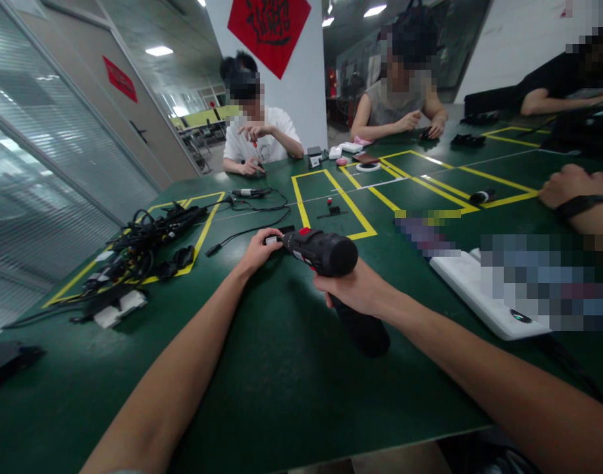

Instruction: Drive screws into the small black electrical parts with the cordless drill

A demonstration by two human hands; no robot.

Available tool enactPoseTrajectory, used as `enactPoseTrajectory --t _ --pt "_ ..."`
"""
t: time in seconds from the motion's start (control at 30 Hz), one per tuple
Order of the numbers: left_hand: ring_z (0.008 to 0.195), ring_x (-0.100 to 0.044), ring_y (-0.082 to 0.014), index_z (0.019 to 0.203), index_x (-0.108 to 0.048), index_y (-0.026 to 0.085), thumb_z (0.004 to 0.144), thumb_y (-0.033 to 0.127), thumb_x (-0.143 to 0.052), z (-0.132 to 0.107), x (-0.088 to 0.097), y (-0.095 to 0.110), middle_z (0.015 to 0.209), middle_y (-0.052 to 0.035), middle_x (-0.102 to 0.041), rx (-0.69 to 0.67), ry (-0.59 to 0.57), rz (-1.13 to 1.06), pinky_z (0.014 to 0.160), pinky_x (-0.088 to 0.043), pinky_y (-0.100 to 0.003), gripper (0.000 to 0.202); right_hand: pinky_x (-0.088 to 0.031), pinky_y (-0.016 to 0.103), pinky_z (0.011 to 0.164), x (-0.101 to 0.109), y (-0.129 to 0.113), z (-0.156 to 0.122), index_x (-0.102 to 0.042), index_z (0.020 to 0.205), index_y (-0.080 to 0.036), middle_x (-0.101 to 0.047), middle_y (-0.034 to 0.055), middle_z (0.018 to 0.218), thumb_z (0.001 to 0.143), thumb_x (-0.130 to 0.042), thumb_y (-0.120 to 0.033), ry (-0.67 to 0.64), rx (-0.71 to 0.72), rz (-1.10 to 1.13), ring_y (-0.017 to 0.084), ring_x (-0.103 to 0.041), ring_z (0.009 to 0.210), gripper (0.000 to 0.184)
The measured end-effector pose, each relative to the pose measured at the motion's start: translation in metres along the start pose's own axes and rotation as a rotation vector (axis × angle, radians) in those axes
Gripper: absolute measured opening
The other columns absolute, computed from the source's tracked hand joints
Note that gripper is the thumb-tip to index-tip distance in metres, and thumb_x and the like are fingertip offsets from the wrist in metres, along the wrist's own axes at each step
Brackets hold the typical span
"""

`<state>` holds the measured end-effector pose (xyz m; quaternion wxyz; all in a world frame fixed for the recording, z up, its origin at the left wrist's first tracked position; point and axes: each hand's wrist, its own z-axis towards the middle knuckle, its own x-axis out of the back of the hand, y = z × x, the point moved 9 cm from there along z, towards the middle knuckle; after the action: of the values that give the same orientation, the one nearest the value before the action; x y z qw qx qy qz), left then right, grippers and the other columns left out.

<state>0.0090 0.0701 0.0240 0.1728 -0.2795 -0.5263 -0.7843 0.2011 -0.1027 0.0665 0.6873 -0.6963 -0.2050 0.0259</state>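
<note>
My right hand (358,286) is wrapped round the grip of a black cordless drill (326,250) with a red switch on top. The drill lies nearly level and its nose points left, toward my left hand (262,249). Those fingers are closed on a small dark part with a pale label (272,241), right at the drill's tip. Whether the bit touches the part, I cannot tell. A thin black cable (242,232) with a plug at its end lies just beyond my left hand.
Tangled black cables (143,243) heap up at the left. At the right lies a white power strip (479,289). Yellow tape (301,204) marks rectangles on the green table (282,395). Several people sit around it, one person's hand (573,191) at the right edge.
</note>
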Motion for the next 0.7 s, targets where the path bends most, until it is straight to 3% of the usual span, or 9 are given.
enactPoseTrajectory --t 0.7 --pt "0.104 -0.056 -0.0248 0.099 -0.068 0.022 0.071 0.031 -0.064 0.0021 -0.001 -0.0053 0.108 -0.0035 -0.066 -0.002 -0.002 0.001 0.097 -0.042 -0.039 0.03 -0.045 0.026 0.051 -0.0007 0.0043 0.0028 -0.06 0.081 -0.017 -0.059 0.0002 0.052 0.07 -0.06 -0.021 -0.001 0.005 0.003 0.016 -0.058 0.049 0.011"
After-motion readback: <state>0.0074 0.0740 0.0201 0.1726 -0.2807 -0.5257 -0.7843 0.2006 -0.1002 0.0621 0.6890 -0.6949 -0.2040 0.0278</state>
